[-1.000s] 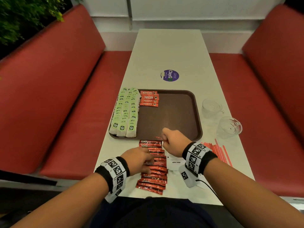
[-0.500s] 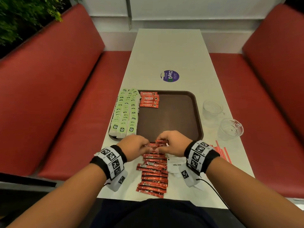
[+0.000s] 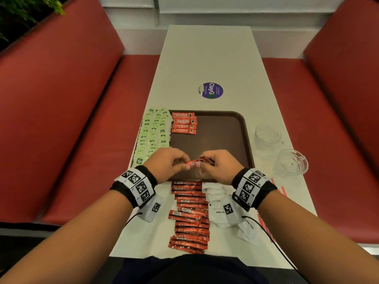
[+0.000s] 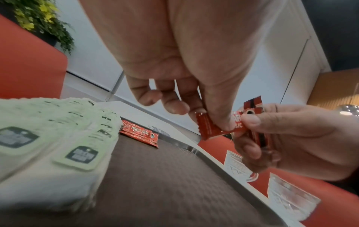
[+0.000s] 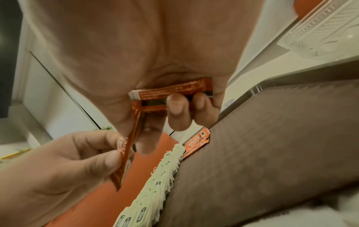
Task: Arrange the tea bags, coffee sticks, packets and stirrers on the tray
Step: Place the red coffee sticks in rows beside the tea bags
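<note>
- While both hands hover over the near edge of the brown tray (image 3: 225,128), rows of green tea bags (image 3: 152,136) line the tray's left side, overlapping like tiles.
- Just right of them, four red coffee sticks (image 3: 184,123) sit stacked at the tray's far left corner, labels up.
- Left hand (image 3: 166,163) now: thumb and fingers pinch one end of a single red coffee stick (image 4: 217,128), held above the tray.
- Right hand (image 3: 222,166) pinches that stick's other end with thumb and forefinger, while its remaining fingers (image 5: 175,107) curl round a small bundle of sticks (image 5: 170,92) pressed into the palm.
- Below the hands, on the table (image 3: 205,58), a long column of loose coffee sticks (image 3: 190,216) runs toward the person.
- Beside that column, white sugar packets (image 3: 217,201) lie partly under the right wrist.
- Further right, two clear glass cups (image 3: 291,162) stand just off the tray.
- Red stirrers (image 3: 284,190) peek out near the table's right edge.
</note>
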`<act>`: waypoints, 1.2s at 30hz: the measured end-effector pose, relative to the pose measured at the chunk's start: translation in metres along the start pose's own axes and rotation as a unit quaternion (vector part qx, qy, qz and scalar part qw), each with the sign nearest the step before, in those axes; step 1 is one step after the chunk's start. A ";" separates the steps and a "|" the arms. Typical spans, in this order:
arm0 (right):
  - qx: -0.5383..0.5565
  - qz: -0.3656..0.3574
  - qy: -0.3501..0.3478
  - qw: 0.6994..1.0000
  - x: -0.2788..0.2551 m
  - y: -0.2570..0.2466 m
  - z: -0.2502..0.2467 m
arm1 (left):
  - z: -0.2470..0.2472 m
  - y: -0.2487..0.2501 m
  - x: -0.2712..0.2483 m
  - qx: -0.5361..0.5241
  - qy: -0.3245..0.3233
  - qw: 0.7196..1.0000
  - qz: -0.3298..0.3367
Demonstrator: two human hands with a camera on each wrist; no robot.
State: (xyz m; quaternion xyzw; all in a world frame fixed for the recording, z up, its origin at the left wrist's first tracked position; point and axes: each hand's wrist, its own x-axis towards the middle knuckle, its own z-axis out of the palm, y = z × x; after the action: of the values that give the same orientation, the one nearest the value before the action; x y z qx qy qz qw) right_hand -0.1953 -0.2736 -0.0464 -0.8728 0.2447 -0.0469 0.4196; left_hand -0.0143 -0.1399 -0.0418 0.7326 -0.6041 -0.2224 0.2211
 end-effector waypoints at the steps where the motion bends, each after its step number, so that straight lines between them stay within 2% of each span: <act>1: 0.005 0.007 0.007 1.000 0.002 0.002 -0.001 | -0.002 0.000 0.006 -0.013 0.008 1.000 -0.004; 4: 0.011 0.039 0.022 0.999 0.009 0.006 -0.005 | -0.008 -0.005 0.030 0.006 0.022 1.000 -0.020; 7: 0.018 0.081 0.034 0.996 0.015 0.012 -0.009 | -0.017 -0.023 0.065 0.076 0.032 0.992 -0.095; 9: 0.032 0.092 0.032 0.995 0.016 0.013 -0.012 | -0.019 -0.036 0.087 0.137 0.004 0.979 -0.151; 11: 0.052 0.099 0.030 0.993 0.016 0.013 -0.015 | -0.017 -0.042 0.105 0.180 -0.041 0.966 -0.180; 14: 0.064 0.101 0.034 0.992 0.016 0.013 -0.017 | -0.009 -0.045 0.124 0.219 -0.103 0.953 -0.181; 16: 0.061 0.112 0.027 0.992 0.017 0.014 -0.017 | -0.004 -0.047 0.132 0.239 -0.116 0.946 -0.185; 21: 0.019 0.118 0.009 0.993 0.023 0.018 -0.015 | 0.003 -0.052 0.138 0.277 -0.062 0.945 -0.163; 25: -0.003 0.115 0.005 0.993 0.026 0.019 -0.015 | 0.006 -0.047 0.138 0.253 -0.112 0.948 -0.159; 31: -0.027 0.101 0.004 0.995 0.023 0.021 -0.017 | -0.005 -0.048 0.155 0.226 -0.129 0.943 -0.206; 36: -0.040 0.082 0.002 0.996 0.019 0.019 -0.021 | -0.007 -0.049 0.158 0.210 -0.093 0.949 -0.216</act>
State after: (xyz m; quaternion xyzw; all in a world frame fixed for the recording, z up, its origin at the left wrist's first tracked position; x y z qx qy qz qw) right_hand -0.1916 -0.3072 -0.0499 -0.8657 0.3178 -0.0042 0.3868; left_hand 0.0555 -0.2865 -0.0740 0.8517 -0.4820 -0.2000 -0.0481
